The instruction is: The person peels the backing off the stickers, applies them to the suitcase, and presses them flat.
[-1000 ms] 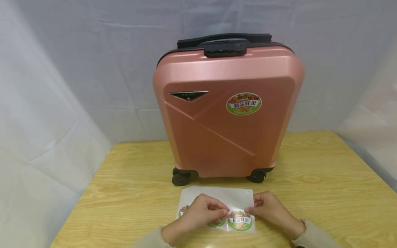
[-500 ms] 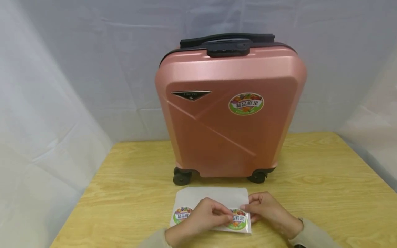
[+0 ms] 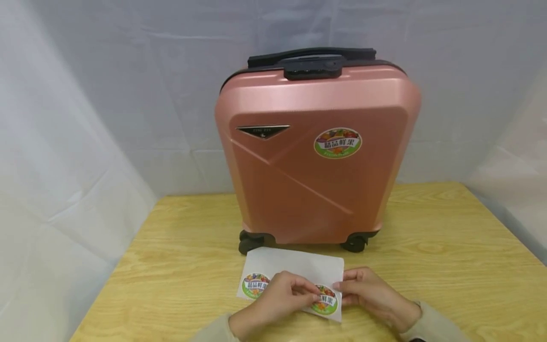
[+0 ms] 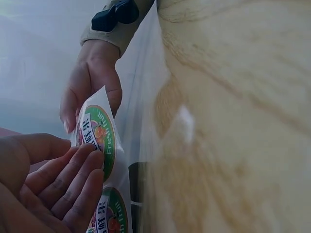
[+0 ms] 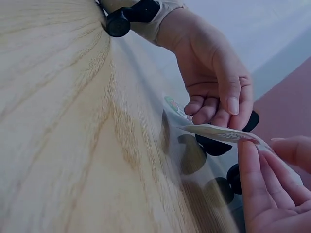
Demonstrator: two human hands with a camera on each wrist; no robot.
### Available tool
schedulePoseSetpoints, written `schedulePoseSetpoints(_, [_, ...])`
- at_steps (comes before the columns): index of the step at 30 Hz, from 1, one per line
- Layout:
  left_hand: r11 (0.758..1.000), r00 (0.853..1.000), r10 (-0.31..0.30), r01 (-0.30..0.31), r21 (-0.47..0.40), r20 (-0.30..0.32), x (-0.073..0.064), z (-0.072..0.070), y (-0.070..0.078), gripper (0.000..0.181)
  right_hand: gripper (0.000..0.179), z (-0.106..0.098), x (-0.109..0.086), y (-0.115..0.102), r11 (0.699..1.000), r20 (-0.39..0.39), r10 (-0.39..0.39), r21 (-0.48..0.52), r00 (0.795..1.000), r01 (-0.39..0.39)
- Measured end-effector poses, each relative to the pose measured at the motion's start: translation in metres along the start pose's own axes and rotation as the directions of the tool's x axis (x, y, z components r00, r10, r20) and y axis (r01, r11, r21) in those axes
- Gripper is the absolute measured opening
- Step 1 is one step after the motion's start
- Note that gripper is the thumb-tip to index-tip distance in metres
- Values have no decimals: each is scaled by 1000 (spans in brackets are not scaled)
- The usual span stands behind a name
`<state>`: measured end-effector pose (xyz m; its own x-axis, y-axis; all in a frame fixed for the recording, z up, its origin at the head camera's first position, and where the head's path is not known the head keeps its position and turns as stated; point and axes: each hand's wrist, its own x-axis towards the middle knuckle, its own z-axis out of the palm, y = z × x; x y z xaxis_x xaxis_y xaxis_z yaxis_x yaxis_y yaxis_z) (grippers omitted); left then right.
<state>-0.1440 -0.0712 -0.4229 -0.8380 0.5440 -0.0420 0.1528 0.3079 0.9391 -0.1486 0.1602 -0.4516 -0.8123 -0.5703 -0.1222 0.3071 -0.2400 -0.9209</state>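
A white sheet of fruit stickers is in front of the pink suitcase, its right end lifted and bent. My right hand grips the sheet's right edge, thumb on the front and fingers behind. At the left edge of the right-hand oval sticker my left hand pinches with thumb and forefinger, covering part of it. In the left wrist view the left fingers lie against the printed face. A second oval sticker shows at the sheet's left. Another fruit sticker is on the suitcase's front.
The suitcase stands on black wheels on a wooden table, close behind the sheet. Its black top handle is folded down. A white cloth hangs behind and at both sides.
The sheet has shifted slightly left and now tilts, its left end raised toward the suitcase. The left fingers have moved slightly further over the right-hand sticker. The right hand keeps its grip.
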Motion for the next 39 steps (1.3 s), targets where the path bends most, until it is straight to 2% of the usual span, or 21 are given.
schedulePoseSetpoints(5, [1000, 1000, -1, 1, 5, -19, 1, -1, 1, 10, 23, -6, -3, 1, 997, 107, -41, 72, 993, 34])
schedulePoseSetpoints(8, [1000, 1000, 2, -2, 4, -27, 2, 0, 1, 10, 24, -8, -4, 2, 995, 136, -53, 92, 989, 41])
schedulePoseSetpoints(18, [999, 999, 38, -37, 19, -28, 3, 3, 0, 10, 14, -3, -4, 2, 999, 46, -41, 12, 998, 41])
schedulePoseSetpoints(26, [995, 994, 101, -101, 11, -40, 3, 7, 3, 9, 10, 7, -6, -3, 998, -29, -58, -19, 998, 57])
schedulePoseSetpoints(31, [996, 995, 85, -86, -19, -46, 4, 8, 2, 6, 12, 10, -6, -3, 997, -13, -79, -23, 997, 79])
schedulePoseSetpoints(35, [997, 995, 79, -80, -18, -59, 4, 8, 2, 6, 14, 10, -5, -3, 995, 22, -94, -13, 995, 95])
schedulePoseSetpoints(39, [997, 994, 79, -80, -11, -73, 4, 10, 1, 9, 14, 10, -5, -2, 996, 24, -94, -11, 995, 94])
